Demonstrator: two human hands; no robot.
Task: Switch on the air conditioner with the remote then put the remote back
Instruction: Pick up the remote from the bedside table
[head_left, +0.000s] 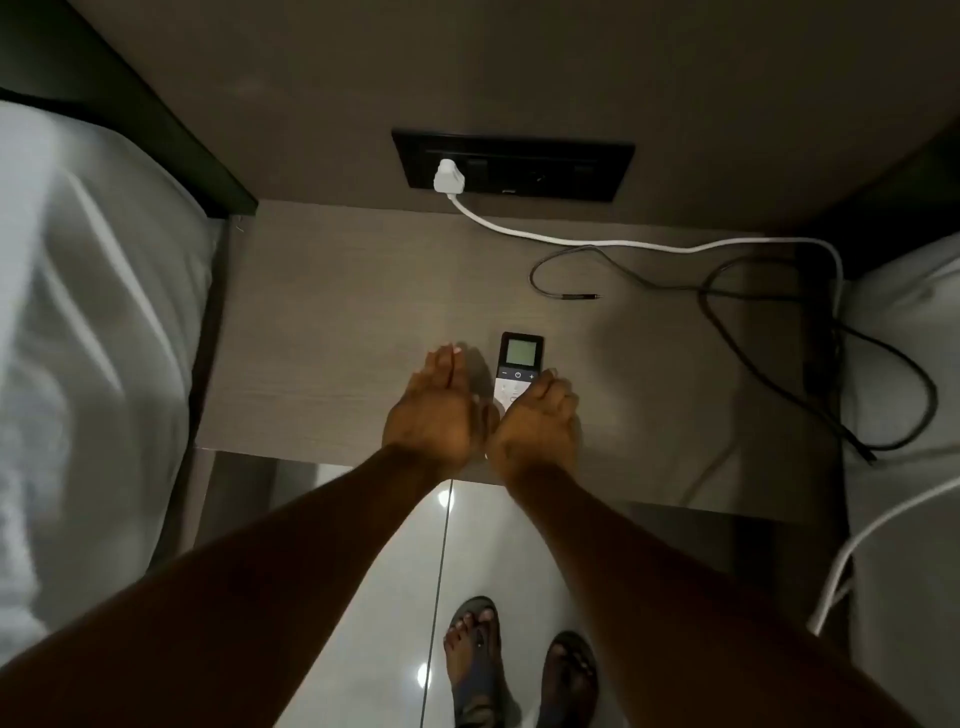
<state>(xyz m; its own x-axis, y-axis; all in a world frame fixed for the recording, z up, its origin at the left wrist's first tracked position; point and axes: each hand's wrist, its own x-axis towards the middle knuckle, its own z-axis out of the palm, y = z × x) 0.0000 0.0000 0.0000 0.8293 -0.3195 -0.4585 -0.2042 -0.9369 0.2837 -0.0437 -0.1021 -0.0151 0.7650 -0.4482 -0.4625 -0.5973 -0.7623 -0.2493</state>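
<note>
The air conditioner remote (521, 358) lies flat on the wooden bedside table (332, 332), with its grey screen toward the wall and the power button visible below the screen. My right hand (537, 426) covers the remote's lower end, and its fingers curl around the right edge. Just to the left of the remote is my left hand (434, 410), fingers straight and together, holding nothing. It is not touching the remote. The air conditioner itself is out of view.
A black socket panel (545, 166) on the wall holds a white plug (448, 179), whose white cable (623, 243) runs right. A loose black cable (727, 291) lies across the table's right half. White bedding (78, 338) flanks the table. My sandalled feet (519, 670) stand on glossy tiles.
</note>
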